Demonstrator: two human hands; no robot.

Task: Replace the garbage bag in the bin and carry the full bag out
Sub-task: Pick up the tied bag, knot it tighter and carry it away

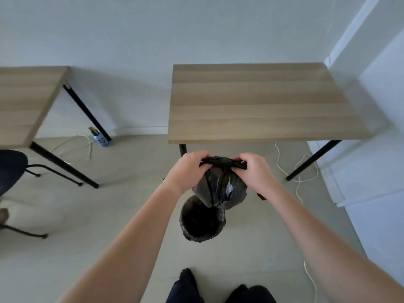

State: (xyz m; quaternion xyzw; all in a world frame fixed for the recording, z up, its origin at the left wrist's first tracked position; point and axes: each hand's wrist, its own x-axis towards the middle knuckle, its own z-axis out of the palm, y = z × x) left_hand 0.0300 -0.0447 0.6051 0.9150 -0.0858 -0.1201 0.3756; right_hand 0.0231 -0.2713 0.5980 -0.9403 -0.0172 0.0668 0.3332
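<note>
Plainly, the step in hand looks like tying off the full bag. It hangs in the air between the two hands, directly above the bin, which stands on the floor and already shows a black liner draped over its rim.

Going from left to right: a dark chair sits at the far left under the left worktop, with a blue bottle and a white cable on the floor near that worktop's leg. The left hand has its fingers closed tight on one twisted end of the bag's neck. The right hand is likewise clenched on the other end, the knot bunched between them. Beyond the hands stands the right worktop, its near edge just above them in view, one leg close behind the bag. Another cable trails on the floor to the right.

Next, I judge, the knot must be pulled snug, then one hand can take the weight for carrying. The floor in front of the feet lies open; the worktop edge, its legs and the right-hand cable are the things to steer clear of.
</note>
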